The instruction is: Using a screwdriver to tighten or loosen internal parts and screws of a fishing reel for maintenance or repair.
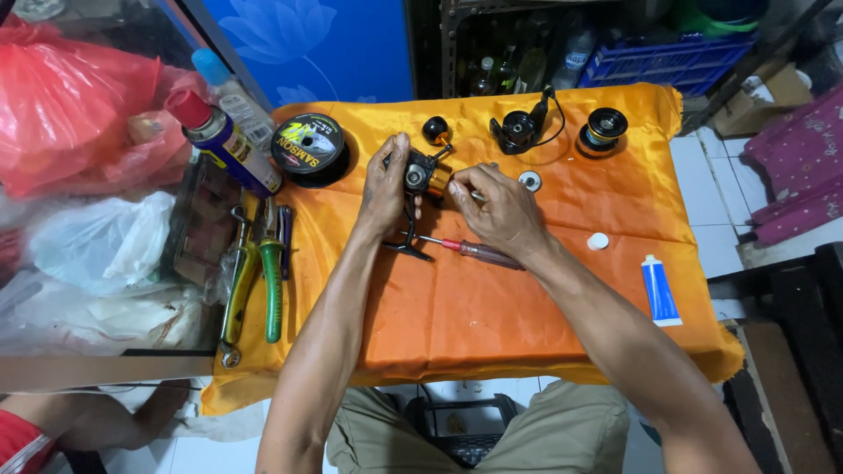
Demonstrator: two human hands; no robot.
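My left hand (386, 186) grips a black and gold fishing reel body (423, 174) above the orange cloth (492, 307). My right hand (496, 209) pinches the reel's right side, fingertips closed on it or on a small part there. Under my hands lies a red-handled screwdriver (465, 249). The reel's black foot (408, 247) points down toward the cloth. A black and orange knob (435, 130) sits just behind the reel.
A black rotor with bail wire (520, 128), a black spool (603, 128), a metal washer (529, 181), a white cap (598, 240) and a blue-white tube (659, 291) lie on the cloth. A line spool (308, 146), spray cans (219, 140) and green pliers (272, 281) sit left.
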